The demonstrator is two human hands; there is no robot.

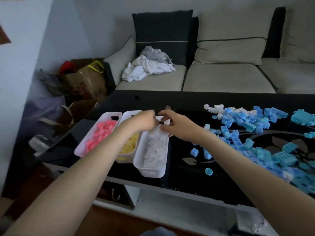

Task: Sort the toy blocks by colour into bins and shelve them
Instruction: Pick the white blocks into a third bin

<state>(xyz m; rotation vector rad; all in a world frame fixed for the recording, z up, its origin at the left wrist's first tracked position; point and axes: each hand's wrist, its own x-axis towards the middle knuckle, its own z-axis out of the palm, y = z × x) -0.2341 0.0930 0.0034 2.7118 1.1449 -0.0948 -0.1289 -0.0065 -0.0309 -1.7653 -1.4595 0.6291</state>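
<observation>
Three white bins stand side by side at the left end of the black table: one with pink blocks point(100, 133), one with yellow blocks point(130, 145), one with white blocks point(156, 150). My left hand point(144, 120) and my right hand point(177, 126) meet fingertip to fingertip above the far end of the white bin point(150, 172). Both have curled fingers and seem to pinch a small white piece between them, which is mostly hidden. A large heap of blue blocks point(247, 130) covers the right side of the table, with a few white blocks point(214, 108) at its far edge.
A blue ring piece point(208, 171) and loose blue blocks point(194, 152) lie near the white bin. Behind the table point(179, 103) stands a beige sofa point(226, 77) with crumpled clothes point(148, 67). Cardboard boxes and bags point(81, 82) sit on the floor at the left.
</observation>
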